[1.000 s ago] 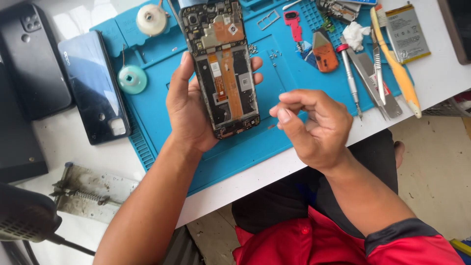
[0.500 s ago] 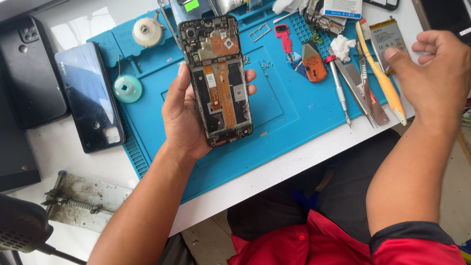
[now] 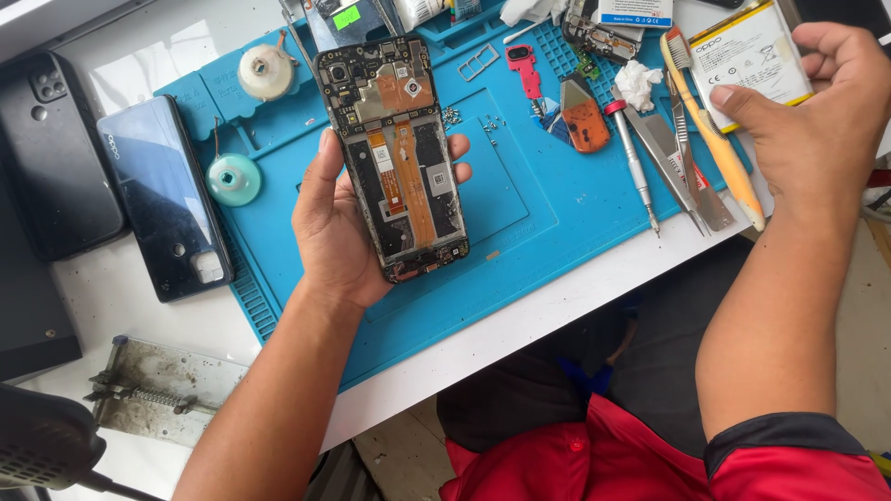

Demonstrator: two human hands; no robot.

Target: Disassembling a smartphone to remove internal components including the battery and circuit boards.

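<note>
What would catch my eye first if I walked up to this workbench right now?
Probably the opened smartphone, its circuit boards and orange ribbon cable bare, held in the left hand over the blue repair mat. Next, the right hand at the top right, gripping a flat white phone battery. Between them lie a yellow toothbrush, tweezers and a small screwdriver.

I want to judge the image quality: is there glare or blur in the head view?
Head view: daylight glare whitens the table at top left; the opened phone in the left hand is sharp; the right hand looks slightly soft.
</note>
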